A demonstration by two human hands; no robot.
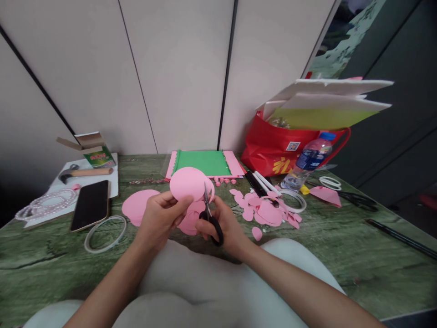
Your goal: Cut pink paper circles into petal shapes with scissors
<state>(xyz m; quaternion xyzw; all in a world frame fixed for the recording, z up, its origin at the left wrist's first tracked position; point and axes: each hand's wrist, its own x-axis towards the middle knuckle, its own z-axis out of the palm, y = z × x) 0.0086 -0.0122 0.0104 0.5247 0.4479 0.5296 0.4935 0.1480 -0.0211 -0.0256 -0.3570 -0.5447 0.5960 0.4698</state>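
Note:
My left hand (160, 218) pinches a round pink paper disc (187, 183) and holds it up over the green table (341, 246). My right hand (221, 225) grips black-handled scissors (210, 216), whose blades point up into the disc's right edge. More pink paper circles (138, 205) lie on the table just behind my hands. A heap of pink paper scraps (266, 212) lies to the right of the scissors.
A phone (90, 205), a tape ring (105, 233), beads (46, 202), a hammer (85, 172) and a small box (95, 150) lie left. Green and pink sheets (205, 162) sit behind. A red bag (280, 146), water bottle (309, 161), pens (261, 183) and another scissors (357, 199) stand right.

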